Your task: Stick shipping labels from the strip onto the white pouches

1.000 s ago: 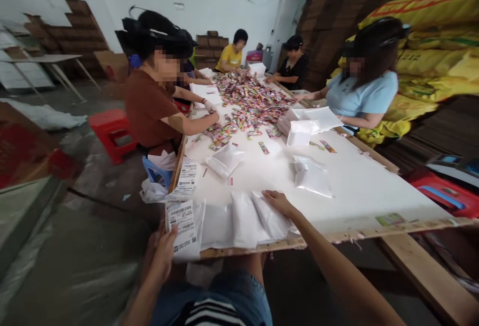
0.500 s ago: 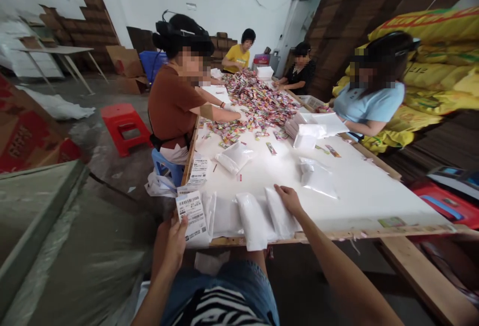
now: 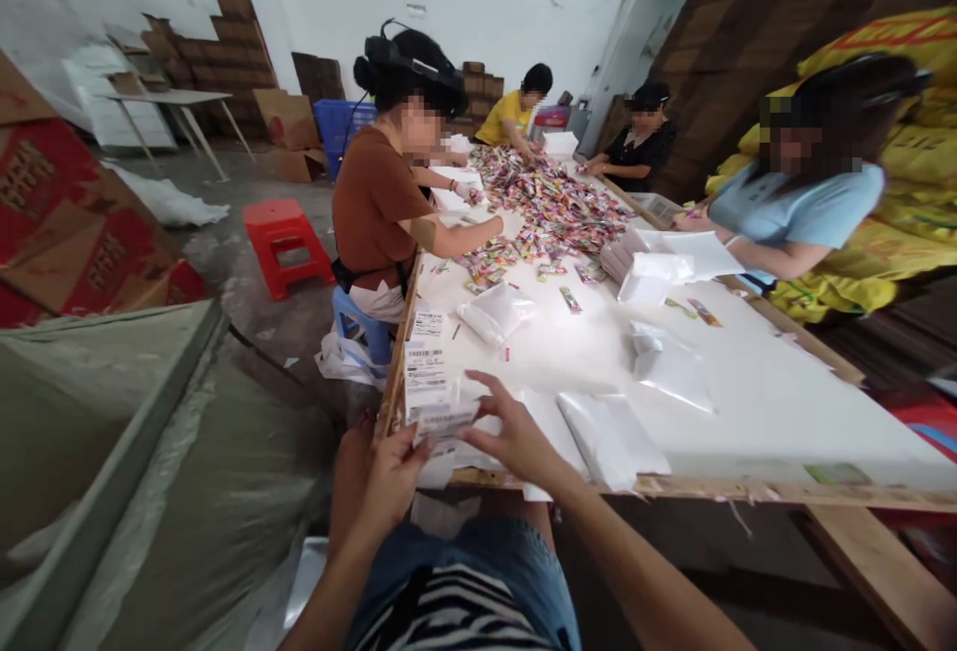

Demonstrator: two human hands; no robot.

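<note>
In my left hand [image 3: 393, 477] is a shipping label [image 3: 443, 422], pinched at its lower left near the table's front left corner. My right hand [image 3: 515, 437] holds the label's right edge, its index finger raised off the paper. More printed labels [image 3: 425, 367] lie in a strip along the table's left edge, just beyond my hands. White filled mailing bags [image 3: 613, 432] rest at the front edge, right of my right hand, which partly covers others. Two further filled bags, one left of centre [image 3: 497, 312] and one at right [image 3: 671, 364], lie farther up the table.
A heap of small colourful packets [image 3: 549, 192] covers the far table [image 3: 748, 422]. Co-workers sit around it, one in a brown shirt [image 3: 374, 197] at left. Stacked white bags [image 3: 650, 267] lie at right. A red stool [image 3: 288, 247] and a green-grey covered bin [image 3: 186, 452] stand left.
My right hand has left the white bag and moved left to the label. The label in my left hand is now tilted flatter. The view has turned slightly left.
</note>
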